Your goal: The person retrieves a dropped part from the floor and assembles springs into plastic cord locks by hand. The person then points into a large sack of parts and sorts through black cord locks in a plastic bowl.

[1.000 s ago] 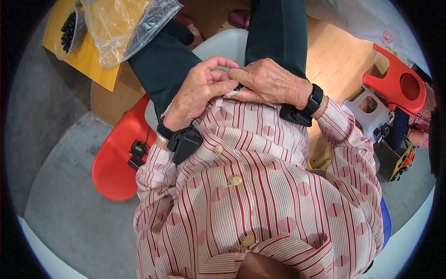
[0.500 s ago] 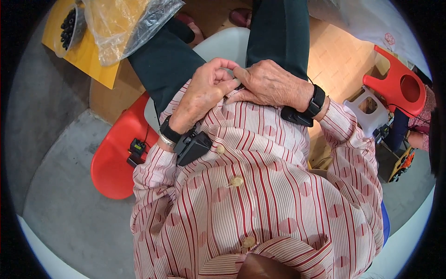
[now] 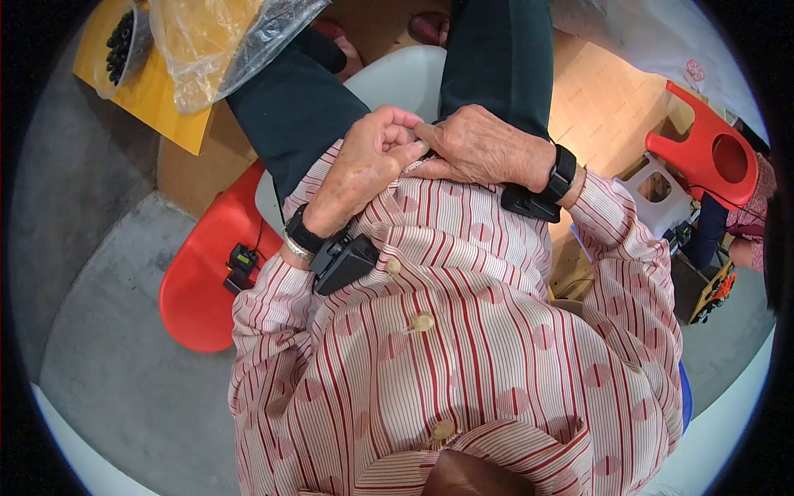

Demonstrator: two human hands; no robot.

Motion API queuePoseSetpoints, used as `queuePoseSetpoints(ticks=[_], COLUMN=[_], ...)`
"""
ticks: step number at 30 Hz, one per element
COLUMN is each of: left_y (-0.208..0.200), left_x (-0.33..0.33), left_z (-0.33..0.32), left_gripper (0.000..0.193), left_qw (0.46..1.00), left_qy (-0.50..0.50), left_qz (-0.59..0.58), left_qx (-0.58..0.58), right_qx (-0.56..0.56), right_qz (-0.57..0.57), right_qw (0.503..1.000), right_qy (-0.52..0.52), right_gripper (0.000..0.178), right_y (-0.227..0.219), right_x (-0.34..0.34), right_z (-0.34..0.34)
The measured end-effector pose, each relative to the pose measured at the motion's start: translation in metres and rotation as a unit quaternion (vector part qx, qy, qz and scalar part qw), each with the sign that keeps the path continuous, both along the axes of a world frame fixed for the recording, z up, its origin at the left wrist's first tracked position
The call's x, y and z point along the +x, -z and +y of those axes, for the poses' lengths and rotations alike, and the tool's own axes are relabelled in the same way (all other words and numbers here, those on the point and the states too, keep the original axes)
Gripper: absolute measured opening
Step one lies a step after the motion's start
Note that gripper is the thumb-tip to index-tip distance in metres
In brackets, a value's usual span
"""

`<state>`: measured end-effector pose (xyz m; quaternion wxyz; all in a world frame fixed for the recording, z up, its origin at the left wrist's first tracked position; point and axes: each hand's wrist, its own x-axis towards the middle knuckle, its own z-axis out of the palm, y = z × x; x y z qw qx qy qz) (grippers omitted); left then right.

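Observation:
Over my lap, my left hand (image 3: 361, 172) and my right hand (image 3: 488, 150) meet fingertip to fingertip. Thumb and fingers of each are pinched together. A small dark bit shows between the fingertips, too small and covered to name. Under the hands lies the hem of my red-and-white striped shirt (image 3: 463, 306), with large pale buttons down its front. A black band with a black box (image 3: 346, 264) is strapped to my left wrist, and a black watch-like band (image 3: 563, 172) circles my right one. My knees, in dark green trousers (image 3: 496, 66), are apart on either side of a pale seat (image 3: 405, 78).
At upper left, a clear tub (image 3: 124, 54) of small black round pieces stands on a yellow board (image 3: 178, 124) beside a crumpled plastic bag (image 3: 198, 74). A red chair (image 3: 198, 285) is to my left; another red seat (image 3: 707, 153) and a white stool (image 3: 662, 202) stand at right, near another person's sleeve (image 3: 751, 207).
Both hands stay joined at almost the same spot, with only slight finger movement. The dark bit between the fingertips shows a little less.

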<state>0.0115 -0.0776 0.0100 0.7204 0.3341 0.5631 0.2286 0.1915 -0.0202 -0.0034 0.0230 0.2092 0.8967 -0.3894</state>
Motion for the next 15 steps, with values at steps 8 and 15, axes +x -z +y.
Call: queuePoseSetpoints(ticks=[8, 15], left_y=[0.0, 0.008], left_x=[0.001, 0.0], left_z=[0.001, 0.002], left_gripper=[0.03, 0.03], left_qw=[0.998, 0.998], left_qy=[0.034, 0.048], left_qz=[0.029, 0.024], left_qx=[0.039, 0.035], right_qx=[-0.05, -0.011], right_qz=[0.008, 0.029], right_qw=[0.999, 0.999], right_qy=[0.0, 0.017], right_gripper=[0.042, 0.037], right_y=[0.003, 0.005], right_x=[0.002, 0.0], right_z=[-0.001, -0.004])
